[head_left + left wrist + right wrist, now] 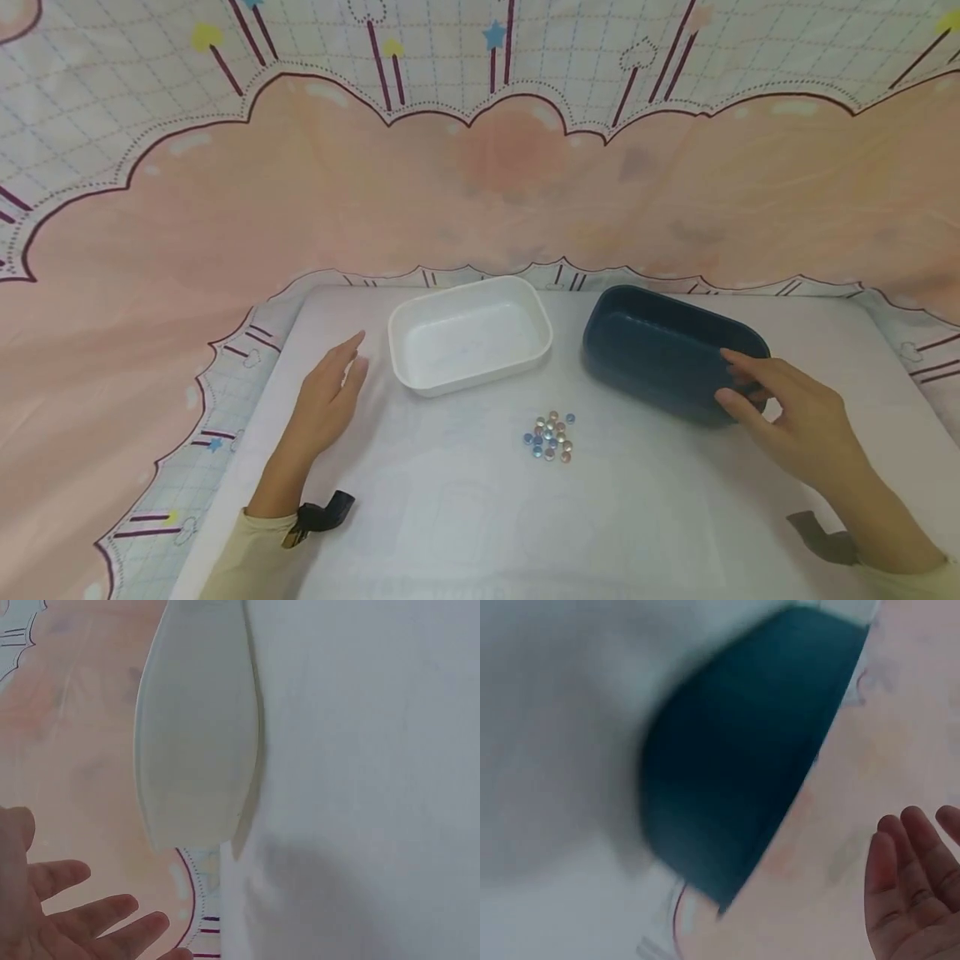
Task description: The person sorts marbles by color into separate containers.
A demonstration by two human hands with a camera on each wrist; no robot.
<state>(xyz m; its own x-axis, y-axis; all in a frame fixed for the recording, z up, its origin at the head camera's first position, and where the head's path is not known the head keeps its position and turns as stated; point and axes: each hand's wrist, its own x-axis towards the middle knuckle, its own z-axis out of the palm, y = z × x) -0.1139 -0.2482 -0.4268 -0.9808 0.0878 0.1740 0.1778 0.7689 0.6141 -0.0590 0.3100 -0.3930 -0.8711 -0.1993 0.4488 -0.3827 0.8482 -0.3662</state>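
Held left grip (322, 404) spread beside white tray (480, 377), right grip (802, 421) loosely spread by dark tray (637, 382); probably needed light, level handling, clear of beads (550, 435).

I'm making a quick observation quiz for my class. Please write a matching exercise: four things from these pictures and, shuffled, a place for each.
Things
1. white tray
2. dark blue tray
3. small beads
4. left hand

Places
A. clustered on the table, nearer the person than both trays
B. off one tray's left end, holding nothing
C. partly hidden by the right hand in the head view
D. on the table's far side, left of the other tray

Pairs: 1-D, 2-C, 3-A, 4-B
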